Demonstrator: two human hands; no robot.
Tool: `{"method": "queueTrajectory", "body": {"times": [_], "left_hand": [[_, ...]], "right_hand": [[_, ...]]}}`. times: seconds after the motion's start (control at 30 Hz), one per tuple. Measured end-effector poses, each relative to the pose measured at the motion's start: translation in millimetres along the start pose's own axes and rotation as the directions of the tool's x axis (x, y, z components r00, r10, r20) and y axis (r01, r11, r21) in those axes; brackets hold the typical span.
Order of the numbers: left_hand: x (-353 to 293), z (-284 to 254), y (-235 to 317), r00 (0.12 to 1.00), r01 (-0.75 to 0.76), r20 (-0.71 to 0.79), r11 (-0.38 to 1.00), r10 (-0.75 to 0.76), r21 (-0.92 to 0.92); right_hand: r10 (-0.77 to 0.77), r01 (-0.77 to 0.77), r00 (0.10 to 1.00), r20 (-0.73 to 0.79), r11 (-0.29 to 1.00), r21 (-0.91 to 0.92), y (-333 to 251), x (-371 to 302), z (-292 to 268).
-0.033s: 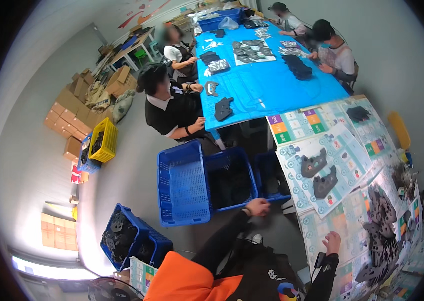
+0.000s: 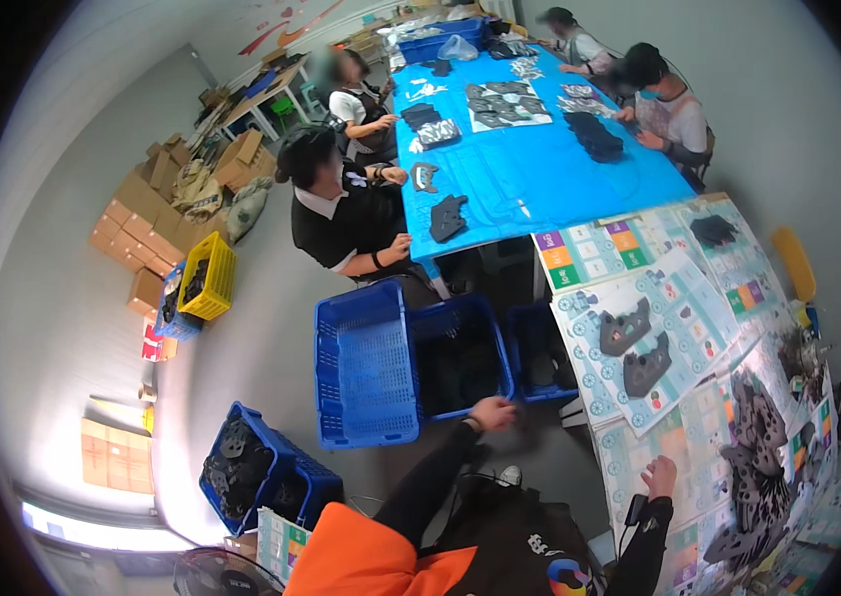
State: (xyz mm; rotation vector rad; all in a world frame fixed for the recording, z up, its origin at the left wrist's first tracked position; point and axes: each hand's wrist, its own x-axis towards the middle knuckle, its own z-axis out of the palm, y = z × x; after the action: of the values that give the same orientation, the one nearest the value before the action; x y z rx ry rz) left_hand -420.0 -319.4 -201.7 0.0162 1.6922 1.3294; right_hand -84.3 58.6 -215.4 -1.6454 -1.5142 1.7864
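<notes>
My left hand [image 2: 493, 413] hangs in the air by the near edge of a blue crate [image 2: 460, 410] that holds dark pieces [image 2: 460, 366]. Motion smears its fingers, so I cannot tell whether anything is in them. Over the left edge of the sheet-covered table [image 2: 629, 462], my right hand [image 2: 659, 477] shows slightly bent fingers with a gap at the thumb and nothing visible in them. To its right lies a heap of dark grey, flat shaped pieces [image 2: 753, 477]. Two similar pieces, one [image 2: 625, 326] above the other [image 2: 647, 368], lie on a printed sheet farther up.
An upright blue basket [image 2: 361, 368] stands left of the crate. Blue crates of dark parts [image 2: 241, 462] stand lower left, a yellow crate [image 2: 209, 278] farther off. Several people sit round a blue-covered table [image 2: 510, 179] bearing more dark parts. Cardboard boxes [image 2: 137, 228] line the left wall.
My left hand has swung a little to the left, towards the blue crates. My right hand stays at nearly the same spot by the table edge.
</notes>
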Motion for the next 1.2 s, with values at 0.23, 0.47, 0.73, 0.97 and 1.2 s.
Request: {"method": "queueTrajectory", "body": {"times": [0.23,0.47,0.73,0.97,1.2], "left_hand": [[-169,-182,-173,0.796,0.308,-0.552,0.951,-0.249,0.016],[-287,-107,-281,0.651,0.150,-0.534,0.781,-0.539,-0.606],[-296,-67,-284,0.740,0.220,-0.334,0.679,-0.584,-0.701],[-281,-90,-187,0.740,0.069,-0.537,0.841,-0.404,-0.537],[-228,-148,-124,0.832,0.057,-0.482,0.907,-0.274,-0.417]], "right_hand": [[0.184,-0.181,0.983,0.018,0.979,-0.092,11,101,24],[0.123,-0.138,0.987,-0.101,0.979,-0.150,13,123,43],[0.187,-0.174,0.978,0.093,0.976,-0.133,13,129,68],[0.149,-0.142,0.984,0.101,0.987,-0.073,4,128,68],[0.047,-0.117,0.982,0.185,0.913,0.391,24,153,65]]}}
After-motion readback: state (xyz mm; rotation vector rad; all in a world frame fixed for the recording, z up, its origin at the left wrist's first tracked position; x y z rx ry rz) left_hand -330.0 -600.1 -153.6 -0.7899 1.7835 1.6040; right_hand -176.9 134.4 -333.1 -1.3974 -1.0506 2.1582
